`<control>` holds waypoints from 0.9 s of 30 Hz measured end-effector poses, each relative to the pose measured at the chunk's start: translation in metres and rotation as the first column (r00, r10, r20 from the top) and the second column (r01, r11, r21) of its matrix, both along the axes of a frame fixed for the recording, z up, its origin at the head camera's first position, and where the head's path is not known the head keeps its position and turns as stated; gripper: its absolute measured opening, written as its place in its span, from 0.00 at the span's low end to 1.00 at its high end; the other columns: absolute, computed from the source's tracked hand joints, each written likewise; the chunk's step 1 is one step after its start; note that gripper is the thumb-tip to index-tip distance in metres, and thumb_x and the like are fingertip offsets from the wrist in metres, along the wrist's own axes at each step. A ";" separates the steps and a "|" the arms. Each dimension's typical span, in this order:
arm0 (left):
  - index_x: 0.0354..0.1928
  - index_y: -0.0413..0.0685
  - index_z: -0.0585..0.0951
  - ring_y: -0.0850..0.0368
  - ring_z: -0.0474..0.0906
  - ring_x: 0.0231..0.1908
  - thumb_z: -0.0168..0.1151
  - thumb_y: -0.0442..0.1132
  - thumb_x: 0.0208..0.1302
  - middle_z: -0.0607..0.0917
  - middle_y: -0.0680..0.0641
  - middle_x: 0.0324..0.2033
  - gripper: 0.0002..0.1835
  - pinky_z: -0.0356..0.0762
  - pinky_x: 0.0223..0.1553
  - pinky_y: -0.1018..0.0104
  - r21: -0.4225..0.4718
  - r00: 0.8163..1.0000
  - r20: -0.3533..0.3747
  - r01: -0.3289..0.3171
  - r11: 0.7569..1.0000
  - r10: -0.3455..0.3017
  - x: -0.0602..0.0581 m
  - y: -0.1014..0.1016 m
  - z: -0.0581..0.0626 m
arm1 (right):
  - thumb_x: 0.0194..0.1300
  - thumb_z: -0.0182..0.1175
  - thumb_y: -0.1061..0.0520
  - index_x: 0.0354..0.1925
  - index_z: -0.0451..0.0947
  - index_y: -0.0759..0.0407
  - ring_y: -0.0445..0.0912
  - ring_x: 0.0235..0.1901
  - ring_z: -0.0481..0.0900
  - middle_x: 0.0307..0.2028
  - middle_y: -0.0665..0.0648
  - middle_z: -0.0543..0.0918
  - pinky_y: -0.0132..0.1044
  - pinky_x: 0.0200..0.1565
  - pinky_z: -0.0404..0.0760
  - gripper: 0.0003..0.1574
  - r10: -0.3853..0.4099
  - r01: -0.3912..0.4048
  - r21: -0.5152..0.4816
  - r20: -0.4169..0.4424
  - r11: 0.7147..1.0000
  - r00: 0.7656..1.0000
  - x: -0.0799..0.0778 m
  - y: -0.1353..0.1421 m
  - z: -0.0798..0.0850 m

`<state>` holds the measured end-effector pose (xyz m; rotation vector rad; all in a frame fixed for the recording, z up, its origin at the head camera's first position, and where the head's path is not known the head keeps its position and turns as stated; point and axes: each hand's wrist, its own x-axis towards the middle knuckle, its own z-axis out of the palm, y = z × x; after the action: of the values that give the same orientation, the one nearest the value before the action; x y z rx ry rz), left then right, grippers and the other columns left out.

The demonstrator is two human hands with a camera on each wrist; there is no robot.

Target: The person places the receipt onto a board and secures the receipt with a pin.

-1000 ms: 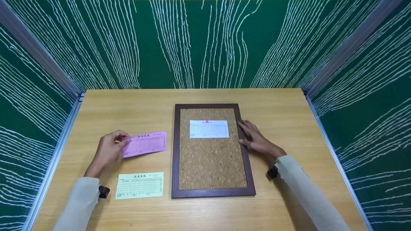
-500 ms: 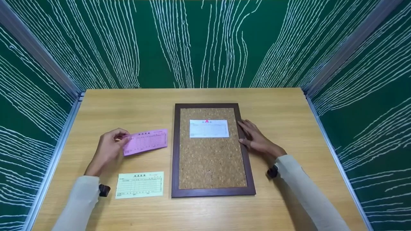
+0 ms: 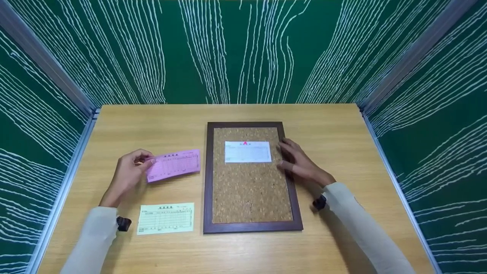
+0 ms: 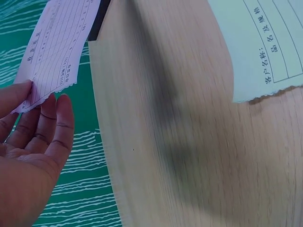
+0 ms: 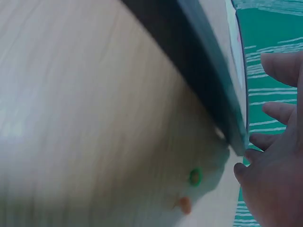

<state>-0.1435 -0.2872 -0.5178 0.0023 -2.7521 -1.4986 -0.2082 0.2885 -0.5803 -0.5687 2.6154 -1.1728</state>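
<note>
My left hand (image 3: 131, 167) pinches a pink printed form slip (image 3: 174, 166) at its left end, thumb on top. In the left wrist view the slip (image 4: 57, 47) hangs tilted from thumb and fingers, its ragged edge near the hand. Centrally on the table lies a cork board (image 3: 249, 194) in a dark brown frame (image 3: 253, 227). Near its top is a white form slip (image 3: 247, 153) with a small red piece (image 3: 245, 143) on its upper edge. My right hand (image 3: 304, 164) is at the frame's right side, fingers loosely spread and holding nothing, fingertips overlapping the frame.
A pale green form slip (image 3: 166, 219) lies flat left of the board, below the pink one. In the right wrist view, a small green item (image 5: 195, 177) and a small orange item (image 5: 185, 205) lie in shadow by the frame. Green white-lined panels (image 3: 243, 53) enclose the wooden table (image 3: 152, 121).
The pink slip, in my left hand, has moved slightly away from me and to the right. My right hand has shifted left and away, its fingertips coming over the frame's edge.
</note>
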 end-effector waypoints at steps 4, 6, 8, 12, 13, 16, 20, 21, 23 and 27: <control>0.52 0.36 0.88 0.52 0.82 0.51 0.68 0.31 0.78 0.89 0.38 0.48 0.07 0.77 0.55 0.73 0.024 1.000 -0.007 0.006 1.000 -0.006 -0.001 0.003 0.001 | 0.79 0.65 0.54 0.85 0.61 0.64 0.69 0.86 0.45 0.87 0.70 0.52 0.75 0.80 0.46 0.45 0.027 -0.027 -0.011 -0.045 1.000 0.999 -0.001 -0.009 0.004; 0.53 0.37 0.88 0.52 0.82 0.52 0.67 0.31 0.78 0.89 0.39 0.49 0.07 0.77 0.58 0.68 0.028 1.000 0.005 0.005 1.000 -0.005 0.000 0.004 0.001 | 0.78 0.65 0.56 0.84 0.62 0.65 0.69 0.86 0.46 0.86 0.70 0.53 0.74 0.80 0.47 0.44 0.031 -0.032 -0.018 -0.055 0.999 0.998 -0.002 -0.013 0.005; 0.53 0.37 0.87 0.51 0.82 0.53 0.67 0.31 0.78 0.89 0.39 0.50 0.08 0.78 0.61 0.62 0.028 1.000 0.015 0.008 1.000 -0.008 -0.001 0.005 0.001 | 0.78 0.65 0.57 0.83 0.63 0.65 0.68 0.86 0.47 0.86 0.70 0.55 0.73 0.81 0.48 0.43 0.032 -0.033 -0.020 -0.061 0.999 0.998 -0.003 -0.017 0.007; 0.54 0.38 0.87 0.48 0.82 0.55 0.66 0.31 0.79 0.88 0.39 0.51 0.08 0.78 0.63 0.55 0.038 1.000 0.027 0.014 0.999 -0.015 -0.001 0.008 0.003 | 0.80 0.64 0.55 0.83 0.66 0.62 0.65 0.86 0.50 0.85 0.68 0.58 0.70 0.82 0.50 0.40 0.017 -0.019 -0.043 -0.046 0.999 0.999 -0.002 -0.027 0.009; 0.55 0.38 0.87 0.48 0.82 0.55 0.66 0.31 0.79 0.88 0.39 0.51 0.08 0.78 0.64 0.55 0.040 0.999 0.030 0.016 0.999 -0.017 -0.001 0.008 0.003 | 0.80 0.64 0.54 0.82 0.67 0.61 0.65 0.86 0.51 0.85 0.67 0.59 0.70 0.82 0.50 0.39 0.010 -0.012 -0.054 -0.039 0.998 0.999 -0.002 -0.030 0.010; 0.55 0.37 0.86 0.48 0.82 0.55 0.66 0.31 0.79 0.88 0.39 0.51 0.09 0.79 0.61 0.62 0.049 0.999 0.033 0.022 0.999 -0.024 -0.002 0.009 0.004 | 0.81 0.64 0.54 0.81 0.70 0.60 0.65 0.85 0.54 0.84 0.67 0.62 0.69 0.82 0.53 0.36 -0.008 0.005 -0.099 -0.029 0.995 1.000 -0.001 -0.039 0.010; 0.55 0.38 0.86 0.48 0.82 0.54 0.67 0.31 0.78 0.88 0.40 0.51 0.09 0.79 0.57 0.71 0.046 0.999 0.027 0.031 0.998 -0.033 -0.002 0.011 0.003 | 0.79 0.65 0.56 0.78 0.74 0.60 0.64 0.84 0.57 0.81 0.67 0.67 0.70 0.81 0.53 0.34 -0.018 0.013 -0.138 -0.038 0.990 0.999 0.000 -0.053 0.010; 0.55 0.38 0.86 0.49 0.82 0.54 0.67 0.31 0.79 0.88 0.40 0.51 0.09 0.79 0.56 0.72 0.043 0.999 0.026 0.034 0.998 -0.035 -0.003 0.011 0.003 | 0.79 0.65 0.56 0.78 0.74 0.60 0.64 0.84 0.57 0.81 0.66 0.68 0.70 0.81 0.53 0.34 -0.021 0.015 -0.145 -0.036 0.989 0.999 0.000 -0.057 0.010; 0.55 0.38 0.86 0.49 0.82 0.54 0.67 0.31 0.78 0.88 0.40 0.51 0.09 0.79 0.56 0.72 0.046 0.999 0.024 0.033 0.998 -0.034 -0.002 0.012 0.003 | 0.78 0.66 0.55 0.77 0.75 0.59 0.64 0.84 0.58 0.80 0.65 0.69 0.71 0.81 0.52 0.34 -0.022 0.019 -0.154 -0.021 0.988 1.000 0.001 -0.064 0.010; 0.54 0.37 0.87 0.50 0.82 0.53 0.68 0.31 0.78 0.89 0.39 0.50 0.08 0.79 0.54 0.75 0.053 1.000 0.010 0.029 0.998 -0.030 -0.002 0.013 0.003 | 0.78 0.67 0.55 0.76 0.77 0.58 0.64 0.83 0.60 0.79 0.64 0.72 0.71 0.81 0.53 0.32 0.001 0.000 -0.173 0.003 0.985 1.000 0.003 -0.080 0.009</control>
<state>-0.1454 -0.2741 -0.5147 -0.0305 -2.7315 -1.5826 -0.2053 0.2089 -0.5710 -0.5991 2.5263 -1.4093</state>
